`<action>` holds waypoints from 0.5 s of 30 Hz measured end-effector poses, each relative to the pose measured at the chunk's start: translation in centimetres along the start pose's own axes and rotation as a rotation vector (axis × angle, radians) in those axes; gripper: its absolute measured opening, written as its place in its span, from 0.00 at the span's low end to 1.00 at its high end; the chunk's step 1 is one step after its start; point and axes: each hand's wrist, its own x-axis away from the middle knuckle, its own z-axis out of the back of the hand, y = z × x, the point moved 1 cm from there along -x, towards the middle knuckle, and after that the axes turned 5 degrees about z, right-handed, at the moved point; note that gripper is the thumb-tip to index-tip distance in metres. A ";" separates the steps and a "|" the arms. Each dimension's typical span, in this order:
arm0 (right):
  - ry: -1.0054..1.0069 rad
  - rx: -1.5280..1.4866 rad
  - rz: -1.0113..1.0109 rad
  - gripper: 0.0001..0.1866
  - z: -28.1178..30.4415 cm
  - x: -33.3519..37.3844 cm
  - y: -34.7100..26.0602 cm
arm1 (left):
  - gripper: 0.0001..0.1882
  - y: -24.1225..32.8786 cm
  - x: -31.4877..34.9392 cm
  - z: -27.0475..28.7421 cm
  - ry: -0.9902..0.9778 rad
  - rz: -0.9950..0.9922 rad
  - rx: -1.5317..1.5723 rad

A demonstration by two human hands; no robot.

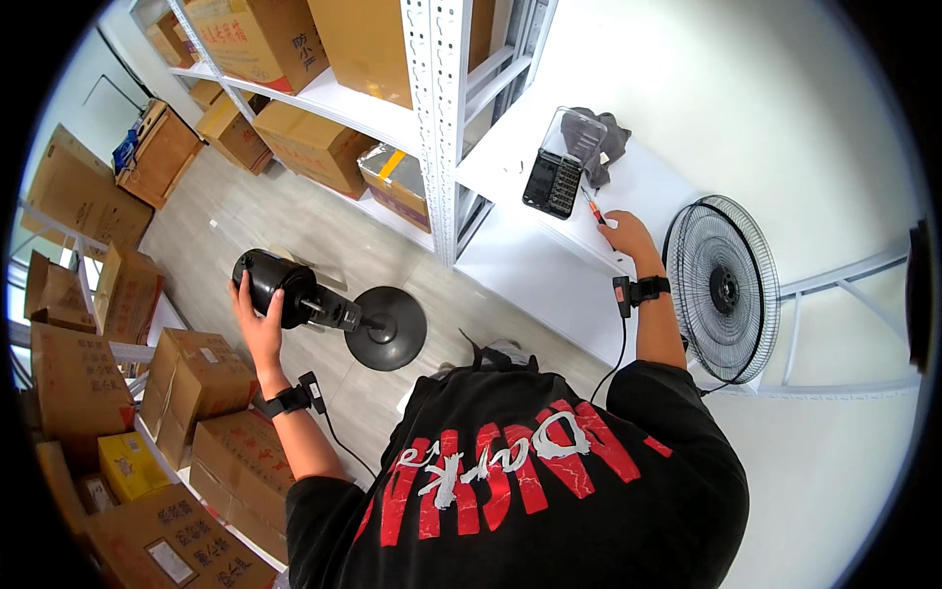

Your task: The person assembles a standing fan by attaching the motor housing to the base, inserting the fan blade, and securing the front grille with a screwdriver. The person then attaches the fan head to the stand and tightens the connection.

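My left hand (257, 329) is wrapped round the black motor housing (263, 280) of a pedestal fan, its shaft pointing right. Below the housing, a short black stand ends in a round black base (397, 344) on the floor. Over the white shelf, my right hand (628, 238) grips a small screwdriver (593, 206) with a red and orange handle, its tip pointing toward an open bit case (555, 183). That case is black with rows of bits and a clear lid. A crumpled grey cloth (610, 155) lies beside the lid.
A round black wire fan grille (724, 291) stands right of my right forearm. Ahead rises a white perforated shelf post (437, 128). Cardboard boxes (319, 147) fill the far shelves, with more boxes (196, 388) at my left. Farther off stands a wooden cabinet (162, 162).
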 end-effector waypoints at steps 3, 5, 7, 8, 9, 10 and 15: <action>-0.094 -0.148 -0.088 0.25 1.4 0.0 -1.9 | 0.38 0.0 0.4 -0.2 0.025 0.005 0.013; 0.008 -0.083 -0.017 0.24 0.8 -0.4 -1.0 | 0.38 -0.4 0.3 -0.4 0.028 -0.009 0.023; 0.057 -0.078 0.031 0.23 0.4 -0.9 -0.8 | 0.37 -1.4 0.8 0.2 0.029 -0.019 0.014; 0.056 -0.106 0.044 0.22 0.3 -1.2 -1.3 | 0.37 -1.9 0.9 0.3 0.016 -0.054 0.100; 0.053 -0.133 0.058 0.22 0.4 -1.5 -1.8 | 0.37 -2.5 0.6 0.1 0.005 -0.089 0.184; 0.070 -0.201 0.100 0.21 0.4 -1.5 -2.0 | 0.36 -2.5 0.8 0.2 0.008 -0.117 0.215; 0.012 -0.373 0.327 0.18 1.5 0.2 -6.8 | 0.25 -8.9 4.3 -0.5 0.250 0.416 0.580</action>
